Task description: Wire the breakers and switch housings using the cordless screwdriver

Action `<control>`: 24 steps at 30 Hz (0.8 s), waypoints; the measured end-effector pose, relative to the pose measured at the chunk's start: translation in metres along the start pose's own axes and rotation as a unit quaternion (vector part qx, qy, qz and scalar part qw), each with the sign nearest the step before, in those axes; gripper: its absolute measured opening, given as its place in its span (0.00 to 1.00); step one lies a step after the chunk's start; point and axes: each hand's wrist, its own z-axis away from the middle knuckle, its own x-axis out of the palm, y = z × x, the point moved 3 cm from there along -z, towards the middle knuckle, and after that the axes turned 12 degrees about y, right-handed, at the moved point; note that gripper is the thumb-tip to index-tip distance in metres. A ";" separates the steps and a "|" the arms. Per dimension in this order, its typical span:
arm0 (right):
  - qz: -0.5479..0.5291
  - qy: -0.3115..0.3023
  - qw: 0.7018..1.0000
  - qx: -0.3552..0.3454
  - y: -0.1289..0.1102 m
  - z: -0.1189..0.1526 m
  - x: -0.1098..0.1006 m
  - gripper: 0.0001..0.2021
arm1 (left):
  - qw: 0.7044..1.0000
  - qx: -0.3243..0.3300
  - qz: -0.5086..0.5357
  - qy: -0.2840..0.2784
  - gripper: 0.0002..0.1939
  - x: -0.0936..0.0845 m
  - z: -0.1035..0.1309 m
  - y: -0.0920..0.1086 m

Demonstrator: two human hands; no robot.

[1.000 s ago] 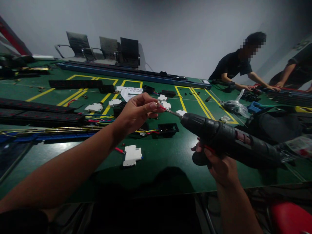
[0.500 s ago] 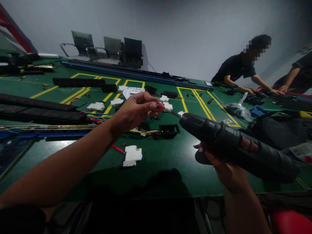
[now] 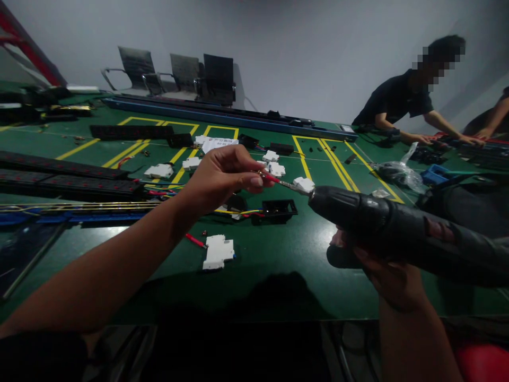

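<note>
My left hand [image 3: 230,178], thumb and fingers pinched, holds a small brass-coloured piece [image 3: 260,173] at the red tip of a long driver bit [image 3: 287,184]. Too little shows to tell whether that piece is a screw. The bit sits in the chuck of a black power drill [image 3: 369,220], pointing left toward the pinch. Wrapped round the drill's handle from below is my right hand [image 3: 392,273]; its fingers are partly hidden. Below the left forearm a white circuit breaker [image 3: 218,252] lies on the green table [image 3: 278,286], a red wire [image 3: 194,240] at its side.
More white breakers [image 3: 159,171] lie beyond my hands, near a black socket housing [image 3: 278,210] with coloured wires. Long black strips [image 3: 67,183] extend at left. A plastic bag [image 3: 401,172] and blue container [image 3: 437,174] lie right. A co-worker [image 3: 413,101] leans over the table there.
The drill and my right hand have shifted right in view, and the bit tip slightly right. My left hand keeps its pinch. The whole view has shifted slightly.
</note>
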 end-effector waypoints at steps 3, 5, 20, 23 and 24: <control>-0.051 -0.009 0.998 0.019 0.001 0.002 0.006 0.14 | 1.000 0.005 -0.010 0.004 0.21 -0.001 0.001 0.002; -0.056 0.005 0.998 0.025 0.003 0.004 0.010 0.14 | 1.000 0.006 -0.014 0.002 0.21 -0.002 0.001 0.003; -0.095 0.006 0.995 0.026 0.010 0.009 0.013 0.14 | 0.996 -0.041 -0.019 -0.082 0.19 0.005 0.001 -0.007; -0.106 0.000 0.994 0.021 0.009 0.010 0.013 0.13 | 0.993 -0.051 -0.009 -0.102 0.20 0.006 0.002 -0.011; -0.109 -0.002 0.994 0.019 0.009 0.010 0.012 0.12 | 0.992 -0.053 -0.008 -0.111 0.21 0.007 0.002 -0.013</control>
